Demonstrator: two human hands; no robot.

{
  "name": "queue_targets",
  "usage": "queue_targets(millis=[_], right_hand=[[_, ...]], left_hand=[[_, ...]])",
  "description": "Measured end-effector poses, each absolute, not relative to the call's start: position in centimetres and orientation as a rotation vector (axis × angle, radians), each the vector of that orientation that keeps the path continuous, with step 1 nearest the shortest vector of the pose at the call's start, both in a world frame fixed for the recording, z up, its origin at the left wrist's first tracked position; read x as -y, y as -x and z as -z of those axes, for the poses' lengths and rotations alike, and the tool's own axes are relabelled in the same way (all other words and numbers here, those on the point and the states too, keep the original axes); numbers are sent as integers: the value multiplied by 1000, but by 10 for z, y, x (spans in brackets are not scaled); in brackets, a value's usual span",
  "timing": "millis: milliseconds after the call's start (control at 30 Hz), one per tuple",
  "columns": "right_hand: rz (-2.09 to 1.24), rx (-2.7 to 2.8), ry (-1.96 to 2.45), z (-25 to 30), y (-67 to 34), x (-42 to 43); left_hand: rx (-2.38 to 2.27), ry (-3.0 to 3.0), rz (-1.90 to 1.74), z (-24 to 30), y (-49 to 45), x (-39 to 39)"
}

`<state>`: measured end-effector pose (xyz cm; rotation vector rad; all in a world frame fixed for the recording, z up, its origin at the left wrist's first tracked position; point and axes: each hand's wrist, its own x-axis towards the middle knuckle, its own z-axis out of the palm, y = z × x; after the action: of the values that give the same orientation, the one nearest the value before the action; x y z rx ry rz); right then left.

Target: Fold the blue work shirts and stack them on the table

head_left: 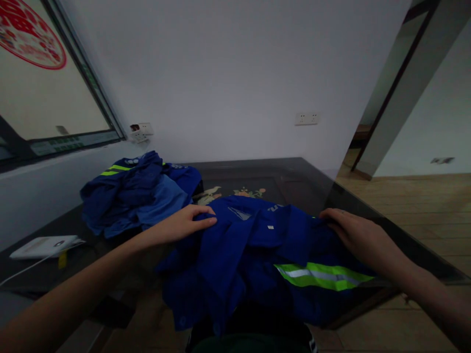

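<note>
the blue jacket (228, 255) lies on the near side of the dark table (301, 171), collar open, spread but rumpled; no neat fold shows in it, so smoothing seems unfinished. the left hand (193, 220) touches one shoulder, thumb and forefinger slightly apart; the right hand (353, 235) curls over the other side. whether either grips cannot be told. a loose heap of clothes (136, 196) crowds the left, beyond a white device (46, 246) with a cord (31, 270).

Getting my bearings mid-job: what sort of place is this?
Probably a room in a home: pale wood-look plank floor, dark glossy flower-patterned table, round red window decoration.
</note>
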<state>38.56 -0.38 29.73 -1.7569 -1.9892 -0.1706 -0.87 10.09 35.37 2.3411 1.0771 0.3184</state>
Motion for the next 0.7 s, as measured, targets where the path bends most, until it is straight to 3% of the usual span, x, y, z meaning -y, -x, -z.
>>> queue_targets(millis=[167,333,500,700], right_hand=[[50,1986,1732,-300,-372,-1],[-18,1953,1677,-318,-368,-9],[331,1760,1512,-415,-370,-28],[851,1540,1315,-540,-358,-46]], left_hand=[[-979,-2441,-429,-370,6,-104],[-1081,-2528,-793,-395,10,-113],[-1287,-2660,-1241,-483,4,-132],[-1635,-2490,-1228,-614,-22,-140]])
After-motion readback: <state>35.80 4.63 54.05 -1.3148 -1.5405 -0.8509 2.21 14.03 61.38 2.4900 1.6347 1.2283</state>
